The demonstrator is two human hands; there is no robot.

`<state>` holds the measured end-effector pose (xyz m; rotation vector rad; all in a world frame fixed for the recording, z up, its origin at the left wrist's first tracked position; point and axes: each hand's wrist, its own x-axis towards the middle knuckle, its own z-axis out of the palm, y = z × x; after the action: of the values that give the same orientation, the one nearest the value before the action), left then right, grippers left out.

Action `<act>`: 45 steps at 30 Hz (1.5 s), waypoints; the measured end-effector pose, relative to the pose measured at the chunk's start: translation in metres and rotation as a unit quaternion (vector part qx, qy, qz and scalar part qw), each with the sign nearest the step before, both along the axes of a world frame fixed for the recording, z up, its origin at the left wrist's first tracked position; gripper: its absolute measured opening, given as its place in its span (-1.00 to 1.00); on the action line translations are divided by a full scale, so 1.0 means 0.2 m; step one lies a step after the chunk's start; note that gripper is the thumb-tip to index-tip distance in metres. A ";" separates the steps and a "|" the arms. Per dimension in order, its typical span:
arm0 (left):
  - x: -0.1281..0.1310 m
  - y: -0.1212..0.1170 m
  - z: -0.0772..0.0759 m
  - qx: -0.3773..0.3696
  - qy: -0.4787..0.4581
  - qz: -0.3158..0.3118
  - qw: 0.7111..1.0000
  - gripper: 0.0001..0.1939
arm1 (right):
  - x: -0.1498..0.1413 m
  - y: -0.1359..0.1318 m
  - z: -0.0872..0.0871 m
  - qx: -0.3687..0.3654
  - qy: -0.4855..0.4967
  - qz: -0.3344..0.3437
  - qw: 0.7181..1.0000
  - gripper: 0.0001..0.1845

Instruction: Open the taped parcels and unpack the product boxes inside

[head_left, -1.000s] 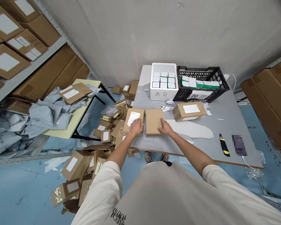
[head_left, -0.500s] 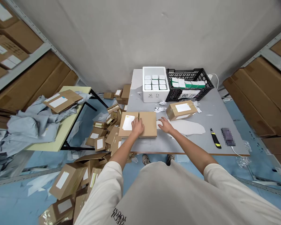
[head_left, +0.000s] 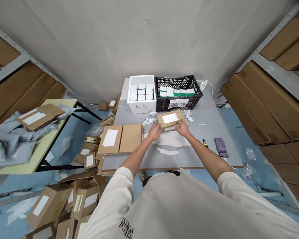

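A small taped cardboard box (head_left: 161, 119) with a white label on top sits between my two hands. My left hand (head_left: 154, 131) is closed on its left end, and my right hand (head_left: 182, 127) grips the right end. Left of it, a larger flat cardboard box (head_left: 131, 138) with a white label lies on the grey table (head_left: 149, 162), touched by neither hand. Torn white paper (head_left: 168, 151) lies in front of the small box. A black and yellow utility knife (head_left: 204, 142) is partly hidden behind my right forearm.
Behind stand a white foam box (head_left: 142, 107) and a black plastic crate (head_left: 159, 105), both holding small white boxes. A blurred-out phone (head_left: 221, 147) lies at the right. Cardboard boxes (head_left: 49, 202) pile on the floor at left, beside a yellow table (head_left: 17, 166) with grey bags.
My left hand has let go of the larger box and moved right to the small box. My right hand has also taken hold of it. The view has shifted to the right.
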<state>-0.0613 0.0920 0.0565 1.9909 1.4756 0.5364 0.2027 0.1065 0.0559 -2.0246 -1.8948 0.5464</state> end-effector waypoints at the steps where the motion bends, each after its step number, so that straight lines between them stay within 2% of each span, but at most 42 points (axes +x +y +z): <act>1: 0.07 0.02 -0.01 -0.015 -0.011 0.018 1.000 -0.44 | 0.06 0.03 -0.01 -0.014 -0.001 -0.005 1.000 -0.47; 3: 0.19 0.05 -0.04 -0.047 -0.029 0.057 0.997 -0.41 | 0.17 0.09 -0.03 -0.036 0.004 -0.004 0.999 -0.44; 6: 0.29 0.05 -0.08 -0.071 -0.044 0.102 0.991 -0.34 | 0.26 0.14 -0.07 -0.048 0.033 0.010 0.998 -0.40; 9: 0.33 0.02 -0.09 -0.066 -0.051 0.132 0.988 -0.31 | 0.28 0.16 -0.11 -0.030 0.075 0.014 0.997 -0.40; 13: 0.33 0.00 -0.07 -0.048 -0.061 0.147 0.986 -0.39 | 0.30 0.13 -0.11 0.008 0.131 0.010 0.991 -0.46; 17: 0.33 -0.04 -0.06 -0.029 -0.084 0.148 0.985 -0.49 | 0.35 0.02 -0.09 0.016 0.146 -0.023 0.989 -0.54; 21: 0.33 -0.14 -0.08 -0.038 -0.116 0.130 0.984 -0.57 | 0.38 -0.16 -0.07 0.018 0.137 -0.070 0.988 -0.55; 26: 0.31 -0.26 -0.12 -0.030 -0.135 0.111 0.984 -0.63 | 0.38 -0.36 -0.09 0.016 0.124 -0.103 0.987 -0.53; 30: 0.30 -0.35 -0.15 -0.047 -0.132 0.101 0.985 -0.64 | 0.41 -0.48 -0.11 0.011 0.120 -0.104 0.987 -0.52; 36: 0.30 -0.47 -0.18 -0.068 -0.137 0.082 0.985 -0.66 | 0.46 -0.60 -0.14 0.006 0.110 -0.095 0.989 -0.52; 42: 0.31 -0.46 -0.22 -0.074 -0.112 0.093 0.987 -0.64 | 0.47 -0.66 -0.19 0.030 0.090 -0.059 0.994 -0.46; 45: 0.32 -0.46 -0.20 -0.059 -0.085 0.091 0.990 -0.64 | 0.49 -0.68 -0.19 0.038 0.101 -0.048 0.993 -0.45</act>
<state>0.0027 -0.0005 0.0159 1.6858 1.5522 0.6631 0.3006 -0.0290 0.0175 -1.9215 -1.6675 0.6180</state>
